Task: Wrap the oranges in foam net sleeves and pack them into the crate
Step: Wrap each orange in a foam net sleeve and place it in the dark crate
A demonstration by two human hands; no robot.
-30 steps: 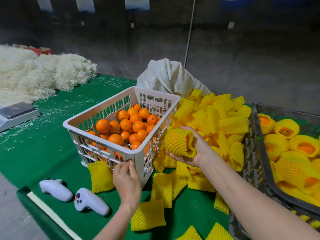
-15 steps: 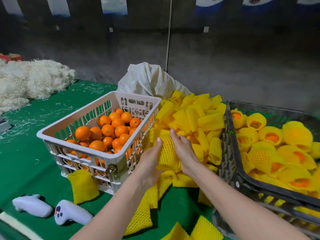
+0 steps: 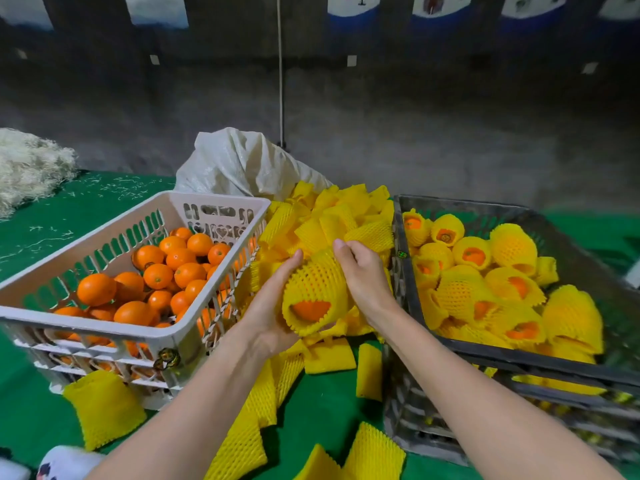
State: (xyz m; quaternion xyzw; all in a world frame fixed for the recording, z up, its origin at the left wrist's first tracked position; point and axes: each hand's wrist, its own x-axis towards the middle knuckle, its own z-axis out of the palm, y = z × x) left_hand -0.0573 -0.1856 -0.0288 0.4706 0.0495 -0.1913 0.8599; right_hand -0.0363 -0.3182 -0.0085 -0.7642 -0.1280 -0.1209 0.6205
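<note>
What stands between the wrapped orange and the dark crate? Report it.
Nothing visible blocks it. The left hand and right hand hold the wrapped orange beside the dark crate; only the crate's own rim must be cleared.

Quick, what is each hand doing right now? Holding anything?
Left hand: closed around the foam net sleeve, which has an orange inside.
Right hand: closed on the same sleeve, on the opposite side.

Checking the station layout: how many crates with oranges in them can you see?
2: a white crate of bare oranges at left, a dark crate of sleeved oranges at right. Others may be stacked beneath them.
</note>
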